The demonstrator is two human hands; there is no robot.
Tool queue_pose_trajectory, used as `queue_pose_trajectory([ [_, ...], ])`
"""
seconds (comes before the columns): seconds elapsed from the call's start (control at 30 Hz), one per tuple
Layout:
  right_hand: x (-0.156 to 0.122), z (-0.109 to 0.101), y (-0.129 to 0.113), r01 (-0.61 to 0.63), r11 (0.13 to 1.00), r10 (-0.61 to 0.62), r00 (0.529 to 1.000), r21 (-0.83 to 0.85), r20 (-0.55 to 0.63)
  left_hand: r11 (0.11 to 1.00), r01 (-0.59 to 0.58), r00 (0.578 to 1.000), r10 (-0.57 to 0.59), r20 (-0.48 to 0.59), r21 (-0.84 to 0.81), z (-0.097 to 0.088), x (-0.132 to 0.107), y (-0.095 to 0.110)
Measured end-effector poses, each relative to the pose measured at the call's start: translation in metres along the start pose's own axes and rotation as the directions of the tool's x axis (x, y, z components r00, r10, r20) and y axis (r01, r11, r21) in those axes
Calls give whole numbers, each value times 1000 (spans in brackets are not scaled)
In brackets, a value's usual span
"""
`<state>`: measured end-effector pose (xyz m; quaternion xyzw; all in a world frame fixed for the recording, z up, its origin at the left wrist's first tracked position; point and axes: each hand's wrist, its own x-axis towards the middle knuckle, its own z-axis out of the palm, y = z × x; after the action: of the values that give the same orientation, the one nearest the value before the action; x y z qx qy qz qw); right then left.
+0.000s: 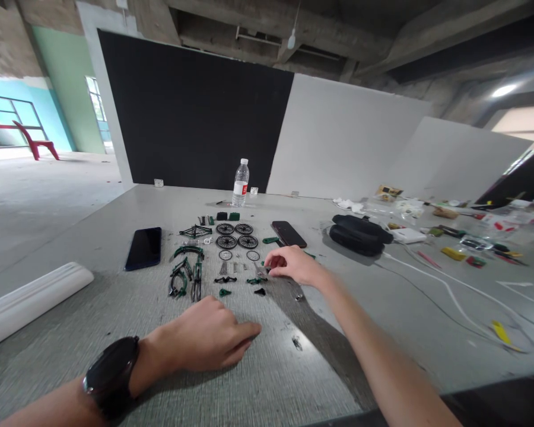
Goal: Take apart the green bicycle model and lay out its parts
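Small model bicycle parts lie sorted on the grey table. My right hand (289, 264) is at the right side of this group, fingers curled in a pinch beside small silvery pieces (260, 271); whatever is between the fingertips is too small to name. Nearest the camera, my left hand (209, 335) rests palm down on the table, fingers folded and the index finger pointing right, with nothing visible in it. Beyond the hands are several black spoked wheels (226, 241), two thin rings (225, 255), green-black curved parts (178, 281) and a black frame-like part (196, 230).
A dark phone (143, 248) lies left, another phone (289, 233) behind my right hand. A water bottle (240, 184) stands at the back. Rightward are a black case (359, 236), white cables (445, 284) and clutter. A white roll-like object (35, 302) lies at left.
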<state>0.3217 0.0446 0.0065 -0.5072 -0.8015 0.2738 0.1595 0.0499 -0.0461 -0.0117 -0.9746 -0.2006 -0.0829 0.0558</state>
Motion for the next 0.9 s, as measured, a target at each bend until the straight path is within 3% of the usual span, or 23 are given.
queue_pose_trajectory([
  [0.6, -2, -3, -2, -8, 1000, 9, 998, -26, 66, 1000, 4, 1000, -4, -6, 0, 0, 0, 0],
  [0.9, 0, 1, -2, 1, 1000, 0, 1000, -7, 30, 999, 1, 1000, -2, -22, -50, 0, 0, 0],
])
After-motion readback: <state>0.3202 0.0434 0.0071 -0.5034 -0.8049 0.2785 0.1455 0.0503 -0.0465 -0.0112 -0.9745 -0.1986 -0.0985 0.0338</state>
